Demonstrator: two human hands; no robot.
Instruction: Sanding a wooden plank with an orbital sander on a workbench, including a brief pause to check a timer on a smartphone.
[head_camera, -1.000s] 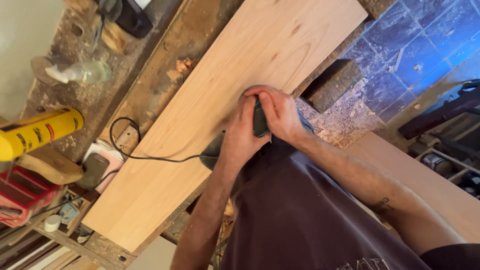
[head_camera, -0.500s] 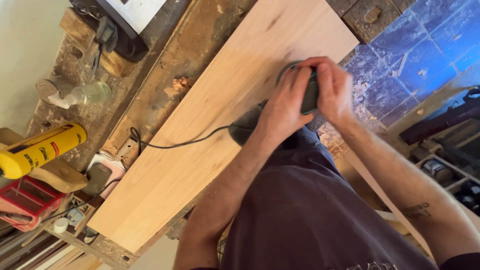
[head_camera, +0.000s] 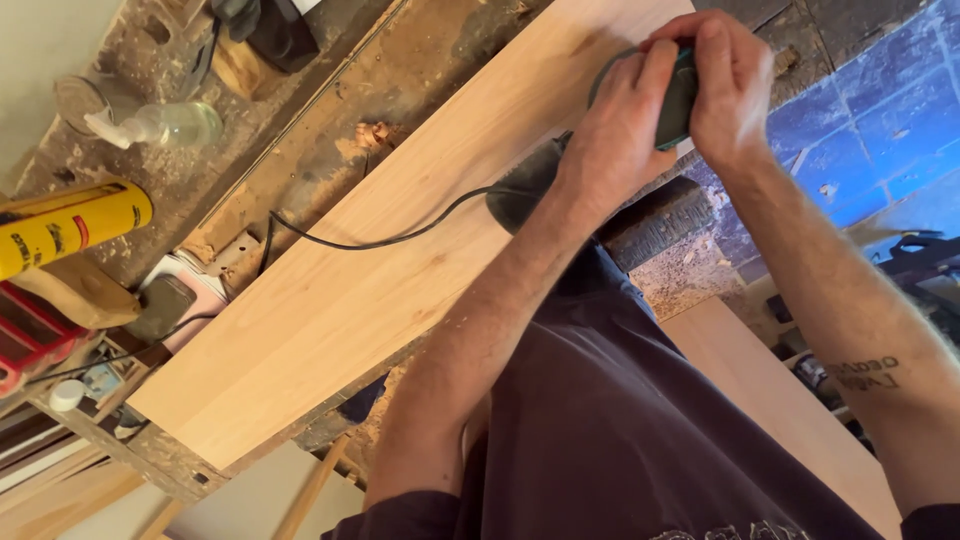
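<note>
Both hands, left hand and right hand, clamp together on a dark green sander at one o'clock on a pale wooden board lying across the dusty bench; its black cord trails toward nine o'clock.

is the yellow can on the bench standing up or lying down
Lying down: the yellow cylindrical can rests on its side at the dusty workbench's left edge.

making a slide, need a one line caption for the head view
Both hands, left hand and right hand, grip a dark green sander on a pale wooden board.
</note>
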